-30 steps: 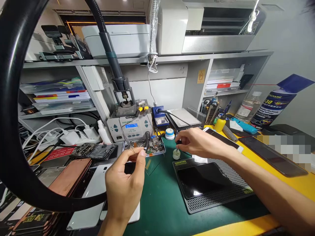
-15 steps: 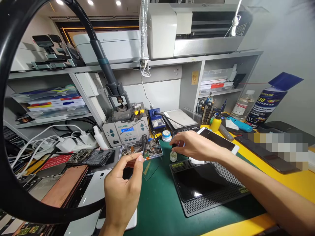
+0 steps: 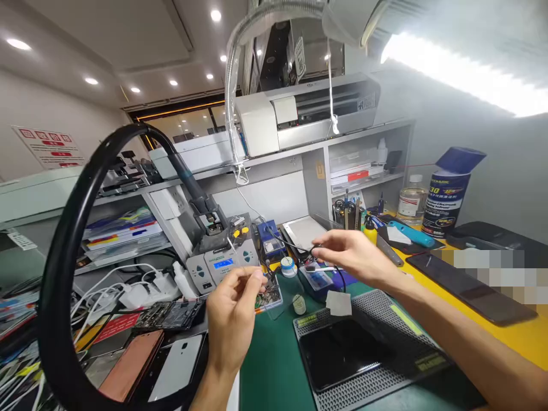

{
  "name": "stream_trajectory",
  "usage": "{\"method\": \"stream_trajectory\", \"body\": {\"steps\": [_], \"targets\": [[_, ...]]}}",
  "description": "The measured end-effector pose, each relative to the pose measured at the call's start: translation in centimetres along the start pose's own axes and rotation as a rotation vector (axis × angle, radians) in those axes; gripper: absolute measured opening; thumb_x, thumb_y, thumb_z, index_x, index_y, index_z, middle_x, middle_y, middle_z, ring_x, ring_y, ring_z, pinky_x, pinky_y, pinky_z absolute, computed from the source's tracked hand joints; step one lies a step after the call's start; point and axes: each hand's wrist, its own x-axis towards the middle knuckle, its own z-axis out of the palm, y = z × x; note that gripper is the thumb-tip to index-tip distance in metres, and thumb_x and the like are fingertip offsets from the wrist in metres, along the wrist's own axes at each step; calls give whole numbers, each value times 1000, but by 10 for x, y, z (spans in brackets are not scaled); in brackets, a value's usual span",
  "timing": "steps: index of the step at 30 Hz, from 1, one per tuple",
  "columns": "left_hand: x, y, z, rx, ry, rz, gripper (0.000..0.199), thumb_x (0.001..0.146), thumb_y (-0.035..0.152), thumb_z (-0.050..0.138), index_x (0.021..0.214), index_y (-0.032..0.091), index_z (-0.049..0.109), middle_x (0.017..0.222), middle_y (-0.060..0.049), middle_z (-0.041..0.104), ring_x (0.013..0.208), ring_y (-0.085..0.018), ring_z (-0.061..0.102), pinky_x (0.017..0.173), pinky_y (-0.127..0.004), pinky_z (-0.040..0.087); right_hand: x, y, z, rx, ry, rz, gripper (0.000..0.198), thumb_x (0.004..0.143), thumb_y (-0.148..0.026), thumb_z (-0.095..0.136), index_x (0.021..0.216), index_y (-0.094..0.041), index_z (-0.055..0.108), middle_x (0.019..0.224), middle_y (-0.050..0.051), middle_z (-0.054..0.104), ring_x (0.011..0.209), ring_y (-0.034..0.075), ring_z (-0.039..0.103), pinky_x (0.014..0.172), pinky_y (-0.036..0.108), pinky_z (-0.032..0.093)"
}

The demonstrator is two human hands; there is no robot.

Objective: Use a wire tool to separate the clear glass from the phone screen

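Note:
My left hand [image 3: 233, 311] is closed in a pinch, its thumb and forefinger on a thin, light metal tool [image 3: 232, 248] that looks like tweezers. Behind those fingers lies a tray of small electronic parts [image 3: 269, 297], partly covered by the hand. Farther right, my right hand [image 3: 345, 251] pinches a thin black cord-like piece [image 3: 302, 249]; whether it is a cable or a tool handle I cannot tell. Below that hand are a white-handled brush [image 3: 323, 269] and a blue box [image 3: 319, 285]. A small glass jar [image 3: 299, 305] and a blue-white tin [image 3: 288, 266] stand between the hands.
A black-screened device [image 3: 338, 351] lies on a grey perforated mat [image 3: 377, 377], beside a white square [image 3: 338, 303]. A black ring lamp [image 3: 53, 297] arches at left, before a rework station [image 3: 222, 265]. Phones, chargers and a spray can [image 3: 447, 200] surround the green mat [image 3: 269, 365].
The view has tilted up. My right hand has risen from the small jar to the black cord-like piece. The white phone near it no longer shows; the brush and blue box do.

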Motion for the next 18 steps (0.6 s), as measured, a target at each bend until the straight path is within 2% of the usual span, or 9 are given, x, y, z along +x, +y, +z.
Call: {"method": "stream_trajectory", "body": {"steps": [3, 5, 7, 10, 13, 16, 18], "targets": [[-3, 6, 16, -28, -57, 7, 28, 86, 46, 71, 86, 19, 75, 78, -2, 73, 71, -15, 67, 69, -23, 56, -8, -7, -25, 108, 170, -22, 44, 85, -56, 71, 107, -18, 73, 97, 8, 79, 83, 21, 73, 70, 30, 58], [-9, 7, 24, -29, -95, -2, 27, 85, 45, 72, 83, 18, 75, 76, -3, 73, 69, -16, 67, 66, -23, 56, -15, -11, -33, 223, 278, -12, 43, 77, -55, 81, 100, -19, 75, 87, 6, 78, 77, 19, 72, 70, 29, 59], [-15, 8, 29, -16, -119, -14, 27, 86, 45, 71, 83, 19, 76, 75, -3, 74, 67, -15, 67, 66, -23, 56, -23, -13, -32, 331, 327, 5, 42, 72, -52, 87, 96, -19, 77, 79, 5, 77, 70, 18, 71, 66, 27, 59], [-23, 9, 32, 14, -116, -47, 27, 86, 45, 71, 85, 19, 77, 75, -4, 75, 66, -15, 67, 65, -23, 57, -37, -14, -18, 366, 363, -21, 36, 76, -49, 85, 101, -23, 78, 79, 3, 77, 70, 17, 72, 63, 25, 61], [-30, 12, 34, 31, -45, -74, 25, 84, 43, 72, 84, 19, 77, 73, -4, 75, 64, -16, 66, 63, -24, 56, -51, -14, 1, 211, 420, -173, 18, 83, -36, 81, 99, -28, 78, 84, 0, 78, 67, 15, 72, 59, 23, 60], [-36, 16, 39, 32, 41, -98, 22, 82, 40, 71, 82, 19, 77, 71, -3, 75, 64, -17, 67, 66, -26, 56, -63, -9, 15, -1, 510, -475, 26, 85, -19, 78, 108, -29, 74, 96, 0, 77, 81, 16, 72, 74, 26, 61], [-38, 18, 40, 35, 78, -103, 21, 81, 39, 71, 81, 20, 77, 70, -3, 74, 63, -18, 67, 67, -27, 56, -67, -5, 21, -68, 514, -562, 32, 86, -15, 77, 114, -28, 72, 98, 1, 76, 83, 17, 71, 79, 28, 60]]}}
